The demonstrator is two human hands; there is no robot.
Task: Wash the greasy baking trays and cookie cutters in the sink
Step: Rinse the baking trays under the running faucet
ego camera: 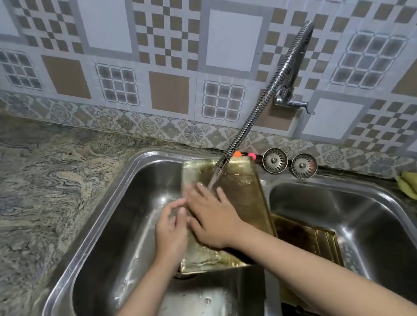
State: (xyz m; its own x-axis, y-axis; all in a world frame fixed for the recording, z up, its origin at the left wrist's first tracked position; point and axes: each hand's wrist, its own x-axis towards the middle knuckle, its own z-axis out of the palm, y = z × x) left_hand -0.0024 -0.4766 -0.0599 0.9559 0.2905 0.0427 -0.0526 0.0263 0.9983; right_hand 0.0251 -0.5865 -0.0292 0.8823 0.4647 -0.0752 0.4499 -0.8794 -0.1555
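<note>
From the head view, the person is rinsing a gold baking tray (240, 187) under running water from the bendy tap (266, 97). The tray leans in the left sink bowl (116, 225), its top at about 12 o'clock. The right hand (211, 218) lies flat on it, fingers spread apart. The left hand (172, 229) holds the tray's left edge, fingers curled on it. A second tray (307, 239) sits in the right sink bowl (376, 229), at 3 o'clock. Next comes, most likely, rubbing off grease. No cookie cutters can be made out.
</note>
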